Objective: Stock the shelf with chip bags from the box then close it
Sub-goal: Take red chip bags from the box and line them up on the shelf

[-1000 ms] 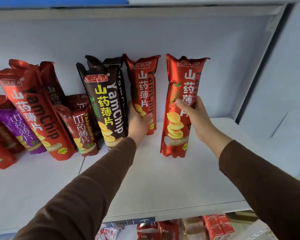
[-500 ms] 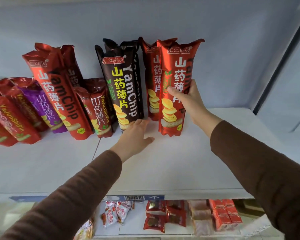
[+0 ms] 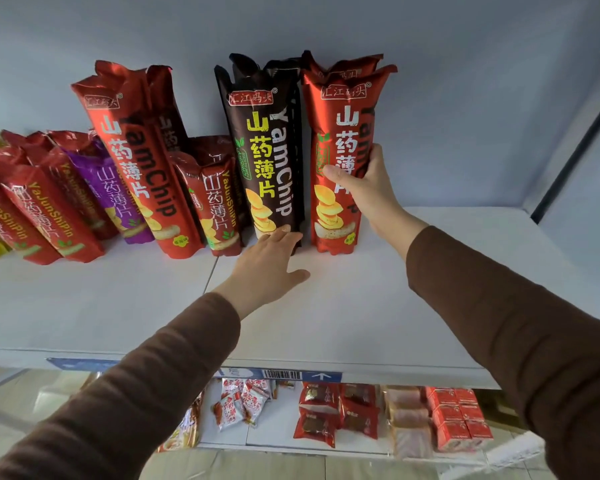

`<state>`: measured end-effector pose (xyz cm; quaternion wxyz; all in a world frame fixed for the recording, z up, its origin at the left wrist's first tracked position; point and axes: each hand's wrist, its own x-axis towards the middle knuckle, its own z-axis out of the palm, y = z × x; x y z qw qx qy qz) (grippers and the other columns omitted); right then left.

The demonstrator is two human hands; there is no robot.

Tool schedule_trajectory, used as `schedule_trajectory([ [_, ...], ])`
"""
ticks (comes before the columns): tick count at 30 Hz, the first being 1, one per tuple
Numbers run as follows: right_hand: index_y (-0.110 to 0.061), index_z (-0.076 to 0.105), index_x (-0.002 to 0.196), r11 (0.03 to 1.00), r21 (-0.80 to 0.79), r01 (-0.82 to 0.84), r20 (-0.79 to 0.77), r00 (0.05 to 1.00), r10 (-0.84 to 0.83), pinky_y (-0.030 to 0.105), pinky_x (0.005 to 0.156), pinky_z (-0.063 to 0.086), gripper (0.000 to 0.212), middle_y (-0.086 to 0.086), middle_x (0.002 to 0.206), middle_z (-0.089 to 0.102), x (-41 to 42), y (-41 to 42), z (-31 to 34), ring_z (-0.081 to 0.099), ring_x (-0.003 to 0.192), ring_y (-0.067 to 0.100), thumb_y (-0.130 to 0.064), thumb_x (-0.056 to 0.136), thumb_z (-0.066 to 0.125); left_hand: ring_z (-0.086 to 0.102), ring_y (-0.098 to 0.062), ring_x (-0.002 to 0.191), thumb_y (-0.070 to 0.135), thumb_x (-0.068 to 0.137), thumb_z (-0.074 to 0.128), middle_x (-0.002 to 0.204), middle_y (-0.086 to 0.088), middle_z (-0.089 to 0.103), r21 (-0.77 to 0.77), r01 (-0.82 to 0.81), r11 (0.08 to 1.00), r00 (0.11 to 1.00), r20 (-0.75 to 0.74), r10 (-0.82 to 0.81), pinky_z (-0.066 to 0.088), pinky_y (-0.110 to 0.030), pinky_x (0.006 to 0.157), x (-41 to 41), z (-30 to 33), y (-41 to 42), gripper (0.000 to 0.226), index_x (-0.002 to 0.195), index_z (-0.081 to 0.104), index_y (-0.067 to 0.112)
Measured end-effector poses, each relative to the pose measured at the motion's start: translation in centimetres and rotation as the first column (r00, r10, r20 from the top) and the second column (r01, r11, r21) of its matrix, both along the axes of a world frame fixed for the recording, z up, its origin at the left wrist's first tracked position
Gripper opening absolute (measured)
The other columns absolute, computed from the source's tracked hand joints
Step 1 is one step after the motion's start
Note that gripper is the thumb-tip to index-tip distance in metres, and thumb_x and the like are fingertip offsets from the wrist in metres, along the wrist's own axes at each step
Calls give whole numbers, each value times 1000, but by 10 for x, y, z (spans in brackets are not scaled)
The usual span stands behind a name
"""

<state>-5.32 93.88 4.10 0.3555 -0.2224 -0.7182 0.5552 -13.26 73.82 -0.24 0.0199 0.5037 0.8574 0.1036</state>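
On the white shelf (image 3: 326, 306), right of centre, a tall red YamChip bag (image 3: 340, 161) stands upright, base on the board. Right hand (image 3: 368, 188) wraps its right side at mid-height: thumb across the front face, fingers curled round the far edge, grip pinching the bag. A second red bag (image 3: 340, 65) stands directly behind it, only the crimped top showing. Just beside, on the left, a black YamChip bag (image 3: 264, 150) stands upright, touching or nearly touching the red one; another black bag sits behind it.

Left hand (image 3: 271, 265) lies low over the shelf, palm down, grip spread, fingertips (image 3: 283, 230) at the bottom front of the black bag; contact looks likely but cannot be confirmed. Both arms in brown sleeves (image 3: 499, 323).

Further left: a tall red bag (image 3: 142, 157) leaning leftward, a shorter dark-red bag (image 3: 215, 202) propped between it and the black one. Then a tilted row of smaller packs, purple (image 3: 108, 188) and red (image 3: 45, 216), with a yellow-green one at the frame edge.

Shelf front edge carries a blue price strip (image 3: 291, 375) with barcode. Lower shelf (image 3: 274, 439) beneath holds small red snack packets (image 3: 329, 414) and red cartons (image 3: 459, 420). Box not in view.
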Motion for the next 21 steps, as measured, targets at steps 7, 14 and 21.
schedule_trajectory([
  [7,-22,38,136,1000,-18,10,17,1000,-9,18,76,56,68,-10,123,62,0,1,-10,67,106,5,-34,85,82,32,-23,149,52,92,65,166,0,25,3,19,1000,1000,5,-19,39,-42,113,-2,-1,-1,78,156,31,26],
  [14,-20,26,152,999,27,29,240,970,-35,26,94,44,92,-6,142,47,30,-4,-35,49,122,7,-39,82,83,33,-23,148,51,92,65,167,0,22,-12,61,998,998,21,-60,39,-42,113,-4,-1,-6,75,155,33,26],
  [21,-18,43,150,914,405,-8,649,707,-281,42,110,39,74,8,151,46,91,-46,-51,38,140,29,-49,89,72,48,-22,134,52,92,64,151,3,47,-18,206,978,978,-5,-206,46,-39,102,-6,-1,-14,67,151,38,32],
])
